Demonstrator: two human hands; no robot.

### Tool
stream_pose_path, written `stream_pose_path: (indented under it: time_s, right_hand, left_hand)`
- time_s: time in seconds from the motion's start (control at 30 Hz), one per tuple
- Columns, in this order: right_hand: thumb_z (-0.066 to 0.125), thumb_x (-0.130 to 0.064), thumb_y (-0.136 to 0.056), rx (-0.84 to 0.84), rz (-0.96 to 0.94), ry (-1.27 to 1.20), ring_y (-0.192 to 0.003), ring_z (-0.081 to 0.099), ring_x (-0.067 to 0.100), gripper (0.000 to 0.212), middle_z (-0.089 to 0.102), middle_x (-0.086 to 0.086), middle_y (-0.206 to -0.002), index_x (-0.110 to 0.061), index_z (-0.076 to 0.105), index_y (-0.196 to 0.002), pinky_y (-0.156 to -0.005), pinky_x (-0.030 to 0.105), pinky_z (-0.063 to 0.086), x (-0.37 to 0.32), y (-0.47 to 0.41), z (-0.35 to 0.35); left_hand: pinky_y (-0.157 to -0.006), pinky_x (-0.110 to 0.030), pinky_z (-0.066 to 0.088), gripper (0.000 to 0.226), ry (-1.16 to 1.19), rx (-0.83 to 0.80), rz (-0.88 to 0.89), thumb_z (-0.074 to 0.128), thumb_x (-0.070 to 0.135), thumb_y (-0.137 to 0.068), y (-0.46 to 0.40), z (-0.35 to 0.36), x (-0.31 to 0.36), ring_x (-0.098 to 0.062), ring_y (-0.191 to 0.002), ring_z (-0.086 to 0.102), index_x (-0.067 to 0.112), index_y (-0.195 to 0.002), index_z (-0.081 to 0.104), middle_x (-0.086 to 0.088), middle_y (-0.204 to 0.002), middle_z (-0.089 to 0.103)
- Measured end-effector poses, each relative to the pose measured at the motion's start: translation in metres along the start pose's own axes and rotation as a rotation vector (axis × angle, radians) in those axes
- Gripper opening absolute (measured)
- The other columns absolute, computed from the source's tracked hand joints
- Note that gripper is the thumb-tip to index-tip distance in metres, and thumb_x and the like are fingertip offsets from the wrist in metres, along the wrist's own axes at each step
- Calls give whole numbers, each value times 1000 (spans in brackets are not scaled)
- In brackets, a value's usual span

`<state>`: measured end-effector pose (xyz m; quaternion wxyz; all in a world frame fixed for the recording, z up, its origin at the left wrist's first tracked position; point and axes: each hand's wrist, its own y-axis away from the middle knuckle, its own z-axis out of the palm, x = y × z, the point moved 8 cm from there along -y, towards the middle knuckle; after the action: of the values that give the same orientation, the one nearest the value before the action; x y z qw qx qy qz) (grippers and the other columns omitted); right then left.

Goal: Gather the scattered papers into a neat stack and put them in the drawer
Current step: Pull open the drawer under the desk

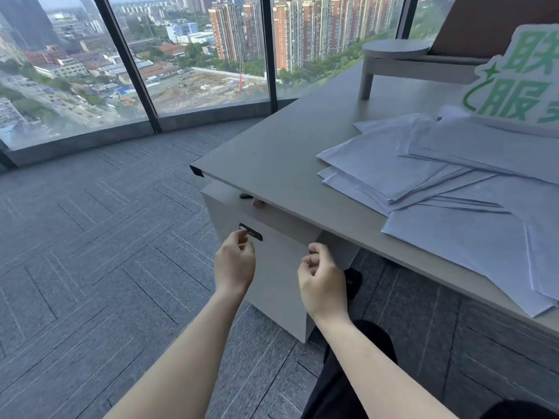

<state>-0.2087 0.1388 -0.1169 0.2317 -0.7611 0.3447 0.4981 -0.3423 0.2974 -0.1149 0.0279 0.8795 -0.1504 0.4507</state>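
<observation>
Grey surface (281,152) by big windows, papers (447,189) scattered on it above and beside the drawer (278,267), both at drawer front, left hand (234,264) fingers curled at black lock (251,231), right hand (322,281) loosely curled, empty

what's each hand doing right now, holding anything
Left hand: fingers curled at the black lock on the drawer front, holding nothing that shows.
Right hand: loosely curled at the drawer front's right edge, no paper in it.
</observation>
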Motion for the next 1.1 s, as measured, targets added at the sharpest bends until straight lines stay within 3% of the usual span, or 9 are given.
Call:
stream_pose_path:
  time_s: [0.13, 0.23, 0.33, 0.43, 0.53, 0.63, 0.8, 0.97, 1.1]
  right_hand:
    - [49, -12, -93, 3, 182, 3, -91, 64, 20, 43, 65, -3, -108, -13, 49, -135, -82, 36, 50, 34, -4, 10]
    - [50, -13, -93, -55, 242, 21, -113, 59, 21, 50, 56, 2, -134, -13, 44, -143, -97, 35, 46, 47, -6, 18]
    - [50, -13, -93, -72, 261, 17, -124, 55, 20, 55, 51, 4, -144, -13, 40, -147, -103, 32, 43, 53, -11, 21]
    - [51, -15, -91, -58, 283, 15, -120, 58, 24, 53, 60, 11, -134, -14, 44, -144, -97, 32, 44, 57, -20, 25]
    - [52, -15, -88, -17, 278, 26, -106, 64, 28, 42, 68, 13, -117, -14, 53, -131, -88, 33, 48, 59, -27, 26]
    - [54, -12, -88, 21, 251, 24, -96, 65, 22, 29, 68, 5, -108, -15, 58, -116, -86, 37, 52, 58, -31, 23]
    - [54, -9, -87, 57, 208, 26, -88, 64, 16, 20, 67, -2, -101, -17, 59, -104, -83, 38, 53, 58, -37, 20]
    - [55, -11, -86, 66, 203, 40, -83, 64, 13, 15, 66, -6, -92, -19, 59, -98, -82, 41, 53, 59, -39, 17]
    - [55, -11, -86, 70, 188, 67, -84, 64, 14, 15, 66, -6, -92, -19, 60, -98, -82, 40, 53, 57, -40, 15]
  left_hand:
    - [-97, -33, 41, 37, -6, -48, -113, 46, 17, -96, -7, 12, -20, -24, -117, 57, 8, -131, 56, -9, -125, 65]
    - [-103, -36, 41, 41, 20, -91, -229, 46, 22, -95, -19, 25, -34, -27, -118, 57, 8, -133, 54, -10, -128, 63]
    - [-97, -47, 47, 47, 50, -117, -322, 44, 30, -88, -37, 38, -50, -34, -111, 62, 0, -122, 59, -15, -119, 67]
    - [-88, -47, 51, 47, 78, -76, -382, 40, 35, -84, -54, 46, -61, -38, -100, 64, -1, -100, 65, -18, -103, 71]
    - [-81, -45, 56, 34, 187, -44, -444, 41, 36, -77, -74, 61, -83, -36, -86, 68, 9, -66, 59, -19, -85, 70]
    - [-83, -50, 56, 31, 290, -35, -504, 40, 36, -69, -96, 83, -116, -37, -86, 69, 13, -58, 57, -20, -85, 70]
    - [-74, -42, 57, 33, 482, 15, -614, 44, 24, -92, -67, 65, -73, -31, -71, 63, 10, -62, 51, -9, -67, 58]
    - [-64, -38, 53, 15, 656, 24, -713, 48, 18, -95, -70, 76, -77, -30, -80, 63, 5, -91, 53, -7, -79, 57]
    - [-65, -39, 55, 11, 708, -4, -759, 51, 16, -93, -74, 82, -85, -28, -84, 65, 6, -98, 54, -5, -80, 55]
